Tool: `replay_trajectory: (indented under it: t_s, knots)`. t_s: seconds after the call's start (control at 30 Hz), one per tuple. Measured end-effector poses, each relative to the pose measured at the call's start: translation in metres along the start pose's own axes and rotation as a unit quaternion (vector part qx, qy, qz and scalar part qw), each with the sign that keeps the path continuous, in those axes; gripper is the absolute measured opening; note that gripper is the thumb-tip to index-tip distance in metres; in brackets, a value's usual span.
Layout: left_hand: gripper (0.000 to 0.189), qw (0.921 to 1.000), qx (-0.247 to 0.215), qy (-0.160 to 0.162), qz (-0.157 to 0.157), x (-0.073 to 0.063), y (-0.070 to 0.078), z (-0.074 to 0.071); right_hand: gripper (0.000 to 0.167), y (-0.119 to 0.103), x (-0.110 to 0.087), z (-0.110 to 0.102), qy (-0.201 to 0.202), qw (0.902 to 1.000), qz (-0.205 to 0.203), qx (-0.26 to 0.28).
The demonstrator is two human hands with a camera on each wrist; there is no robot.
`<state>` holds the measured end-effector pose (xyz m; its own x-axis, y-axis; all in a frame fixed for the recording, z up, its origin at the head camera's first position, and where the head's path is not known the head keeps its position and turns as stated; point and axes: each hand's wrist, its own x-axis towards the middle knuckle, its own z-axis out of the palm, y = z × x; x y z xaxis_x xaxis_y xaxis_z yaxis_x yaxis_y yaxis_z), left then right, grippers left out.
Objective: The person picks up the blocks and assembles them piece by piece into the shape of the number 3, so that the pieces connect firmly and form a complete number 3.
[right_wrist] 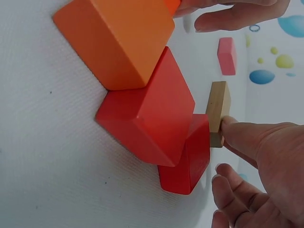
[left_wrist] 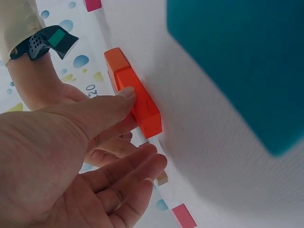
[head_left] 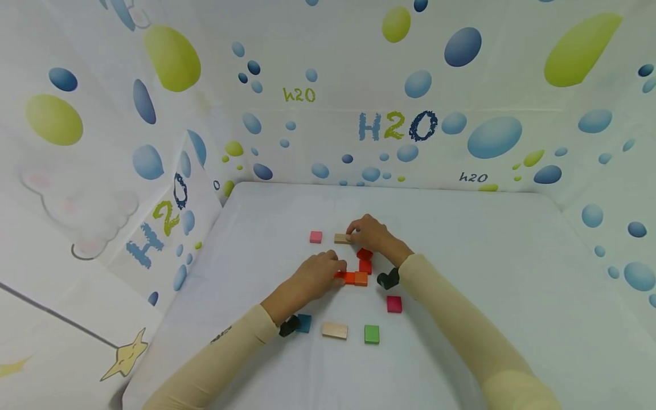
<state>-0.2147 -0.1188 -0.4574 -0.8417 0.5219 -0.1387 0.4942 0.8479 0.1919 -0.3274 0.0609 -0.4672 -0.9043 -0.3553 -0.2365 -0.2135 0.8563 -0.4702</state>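
Thumb and fingers of my left hand (head_left: 320, 274) pinch a long orange-red block (left_wrist: 140, 102) lying on the white cloth. At its right end is a shorter orange block (head_left: 361, 278). Behind that come a red block (right_wrist: 161, 111) and another red block (right_wrist: 185, 161), set at an angle to each other. My right hand (head_left: 373, 232) reaches beyond them and pinches the right end of a plain wooden block (right_wrist: 216, 107) between thumb and fingers. Left of the wooden block lies a pink block (head_left: 315, 237).
Nearer me are a blue block (head_left: 304, 323) beside my left wrist, a second wooden block (head_left: 335, 330), a green block (head_left: 371, 334) and a crimson block (head_left: 394, 304) below my right wrist. A patterned curtain (head_left: 328, 148) stands behind the table.
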Motion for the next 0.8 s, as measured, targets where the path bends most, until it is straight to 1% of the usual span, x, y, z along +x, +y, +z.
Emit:
replay_trajectory:
  t_s: [0.17,0.3,0.53,0.8]
  knots:
    - [0.027,1.0000,0.001,-0.001,0.000,0.000,-0.001,0.001,0.024,0.002,-0.002,0.000,-0.002,1.0000,-0.002,0.007]
    - [0.027,1.0000,-0.001,-0.001,0.000,0.000,-0.001,0.001,0.023,0.003,-0.004,-0.002,-0.014,0.9998,-0.004,0.013]
    - [0.026,1.0000,0.003,0.006,0.006,0.000,-0.001,0.001,0.021,0.004,-0.008,-0.005,-0.033,0.9992,-0.023,0.006]
    - [0.025,1.0000,-0.003,0.001,0.004,-0.001,-0.001,0.000,0.021,0.002,-0.012,-0.008,-0.050,0.9983,-0.028,0.006]
